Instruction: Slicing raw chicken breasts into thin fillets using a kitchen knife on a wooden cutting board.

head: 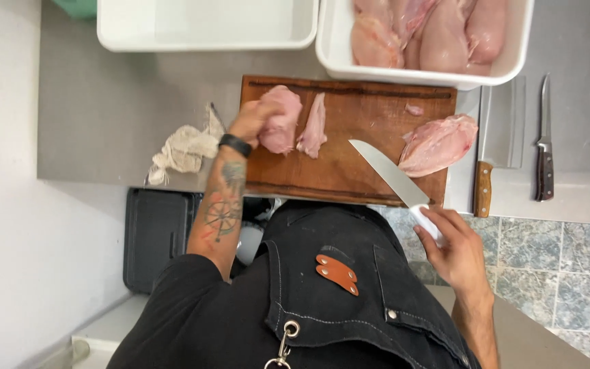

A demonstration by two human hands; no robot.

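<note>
1. Resting on the board's [349, 137] left end, a pale pink, glossy chicken piece [280, 127] is gripped by the left hand [253, 120].
2. A knife [390, 174] is held closed-fisted in the right hand [453, 249], blade over the board.

Grey steel counter [104, 123], white wall [1, 171] left, mottled grey floor tiles [554, 260].

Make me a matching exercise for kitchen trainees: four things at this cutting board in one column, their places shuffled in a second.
1. white-handled knife
2. trimmed chicken piece
3. cleaver
4. rag

a. on the counter left of the wooden board
b. in the left hand
c. in the right hand
d. on the counter right of the board

Pairs: 1-c, 2-b, 3-d, 4-a
</note>
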